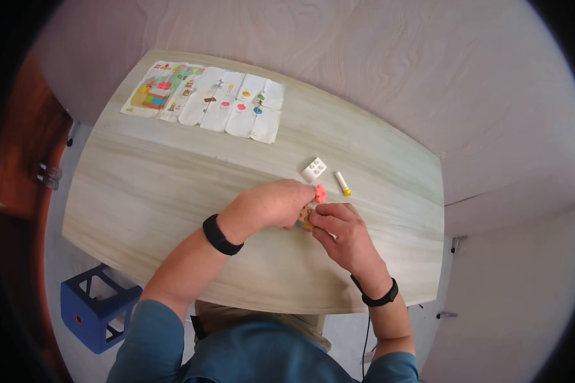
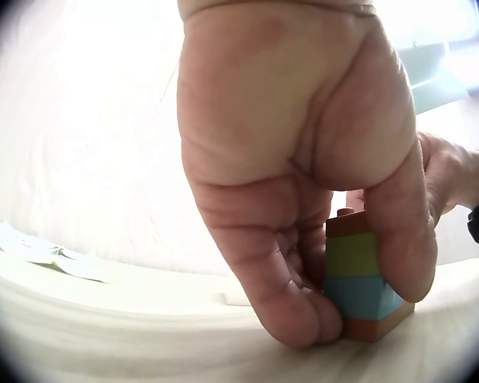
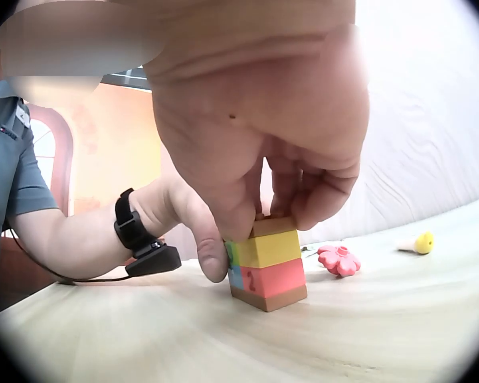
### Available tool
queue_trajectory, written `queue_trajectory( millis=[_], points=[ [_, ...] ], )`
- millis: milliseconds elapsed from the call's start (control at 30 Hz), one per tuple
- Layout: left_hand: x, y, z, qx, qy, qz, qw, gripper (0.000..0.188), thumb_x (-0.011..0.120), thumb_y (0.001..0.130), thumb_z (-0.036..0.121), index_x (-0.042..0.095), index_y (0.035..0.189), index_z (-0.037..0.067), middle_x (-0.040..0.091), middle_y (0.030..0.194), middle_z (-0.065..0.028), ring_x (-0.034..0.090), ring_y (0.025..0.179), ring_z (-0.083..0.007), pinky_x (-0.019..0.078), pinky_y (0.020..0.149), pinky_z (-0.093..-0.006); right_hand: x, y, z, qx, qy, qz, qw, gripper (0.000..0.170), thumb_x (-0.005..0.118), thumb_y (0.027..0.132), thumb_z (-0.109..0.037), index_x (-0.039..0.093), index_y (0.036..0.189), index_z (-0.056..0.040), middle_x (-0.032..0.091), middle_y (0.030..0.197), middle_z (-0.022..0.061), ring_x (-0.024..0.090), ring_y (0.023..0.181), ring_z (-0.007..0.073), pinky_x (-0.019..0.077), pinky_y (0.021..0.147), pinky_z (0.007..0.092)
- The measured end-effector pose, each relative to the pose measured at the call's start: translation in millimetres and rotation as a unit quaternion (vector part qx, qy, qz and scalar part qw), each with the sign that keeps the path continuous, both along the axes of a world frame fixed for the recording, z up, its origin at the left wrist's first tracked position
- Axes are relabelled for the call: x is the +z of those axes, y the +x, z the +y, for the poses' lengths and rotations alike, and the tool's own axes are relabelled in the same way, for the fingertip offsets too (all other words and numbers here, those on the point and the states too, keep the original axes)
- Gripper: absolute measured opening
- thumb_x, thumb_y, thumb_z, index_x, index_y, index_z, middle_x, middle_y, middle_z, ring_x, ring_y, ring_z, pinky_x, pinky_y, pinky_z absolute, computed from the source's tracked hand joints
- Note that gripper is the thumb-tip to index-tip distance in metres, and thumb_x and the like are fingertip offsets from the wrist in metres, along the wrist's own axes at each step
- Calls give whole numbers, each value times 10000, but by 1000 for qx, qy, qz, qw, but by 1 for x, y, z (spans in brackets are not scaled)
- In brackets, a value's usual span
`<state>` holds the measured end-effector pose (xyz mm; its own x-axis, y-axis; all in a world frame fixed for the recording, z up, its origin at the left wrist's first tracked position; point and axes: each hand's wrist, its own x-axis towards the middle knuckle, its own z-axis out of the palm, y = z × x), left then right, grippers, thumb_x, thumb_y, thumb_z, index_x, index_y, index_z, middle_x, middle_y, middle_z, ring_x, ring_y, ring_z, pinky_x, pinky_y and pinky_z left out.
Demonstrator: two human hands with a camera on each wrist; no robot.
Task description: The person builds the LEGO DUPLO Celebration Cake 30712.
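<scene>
Pale wood-grain tabletop (image 1: 140, 179) bears unfolded picture sheets (image 1: 204, 102), their print too small to read from here. On it, near a pink flower piece (image 3: 339, 261), stands the block stack (image 3: 267, 259), a "2" on its red layer (image 3: 283, 278), partly hidden: left hand (image 1: 271, 204) gripping its sides, right hand (image 1: 345, 233) pinching its top

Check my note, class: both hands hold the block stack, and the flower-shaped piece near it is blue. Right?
Not blue: the right wrist view shows the flower-shaped piece is pink. The left hand and right hand do hold the block stack near it.
</scene>
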<state>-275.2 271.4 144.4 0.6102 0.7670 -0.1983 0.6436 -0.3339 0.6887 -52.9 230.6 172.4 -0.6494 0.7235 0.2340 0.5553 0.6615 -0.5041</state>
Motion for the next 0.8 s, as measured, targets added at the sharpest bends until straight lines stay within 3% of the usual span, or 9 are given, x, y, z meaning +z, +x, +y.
queue_trajectory(
  millis=[100, 167, 233, 367, 433, 600, 667, 800],
  points=[
    [1, 1, -1, 4, 12, -23, 1000, 465, 860, 723, 33, 663, 1144, 15, 727, 993, -186, 709, 984, -402, 572, 827, -473, 1, 4, 2, 7, -5, -4, 1000, 285, 819, 852, -13, 787, 1131, -60, 728, 1214, 97, 680, 1057, 319, 584, 909, 411],
    [17, 1, -7, -8, -10, 8, 1000, 427, 874, 730, 158, 693, 1090, 19, 732, 964, -177, 715, 958, -385, 572, 813, -469, 1, 8, 3, 9, -15, -9, 1000, 289, 816, 859, -20, 784, 1143, -56, 728, 1218, 103, 681, 1065, 315, 582, 913, 407],
    [16, 3, -7, -8, -5, 13, 1000, 413, 868, 737, 216, 704, 1064, 23, 733, 951, -176, 717, 942, -377, 572, 809, -469, 1, 14, 8, -30, -94, 92, 991, 271, 782, 898, -29, 777, 1169, -53, 728, 1223, 124, 691, 1078, 310, 579, 912, 401],
    [7, 5, -5, -19, 16, 40, 999, 333, 833, 754, 266, 724, 974, 41, 728, 885, -166, 717, 886, -361, 572, 787, -470, 2, 31, 37, -122, -110, 89, 982, 243, 746, 897, -10, 769, 1138, -28, 732, 1219, 145, 684, 1129, 365, 572, 955, 442],
    [10, 8, -6, -17, 14, 55, 998, 309, 828, 745, 243, 719, 959, 48, 724, 868, -159, 715, 873, -360, 572, 778, -474, 2, 31, 55, -131, -51, -1, 990, 215, 707, 918, -8, 764, 1126, -16, 732, 1226, 162, 679, 1165, 372, 569, 966, 437],
    [8, 8, -9, -5, 23, 61, 998, 254, 810, 723, 196, 711, 919, 68, 716, 830, -137, 710, 849, -361, 570, 759, -482, -10, -2, 95, -85, -14, -14, 996, 288, 671, 895, 26, 751, 1167, -23, 728, 1238, 151, 672, 1174, 367, 557, 984, 444],
    [7, 6, -8, -8, 19, 68, 997, 255, 811, 724, 203, 713, 923, 79, 719, 840, -134, 710, 850, -361, 571, 761, -483, -16, -14, 110, -17, 41, -50, 998, 349, 659, 867, 45, 746, 1193, -43, 722, 1264, 153, 668, 1165, 372, 555, 980, 448],
    [3, 7, -8, -6, 31, 72, 997, 260, 809, 725, 203, 714, 934, 82, 721, 850, -135, 711, 856, -363, 574, 767, -483, -18, -26, 127, 24, -18, -165, 986, 494, 669, 825, 82, 728, 1285, -90, 696, 1368, 128, 663, 1163, 361, 555, 1017, 452]
  ],
)
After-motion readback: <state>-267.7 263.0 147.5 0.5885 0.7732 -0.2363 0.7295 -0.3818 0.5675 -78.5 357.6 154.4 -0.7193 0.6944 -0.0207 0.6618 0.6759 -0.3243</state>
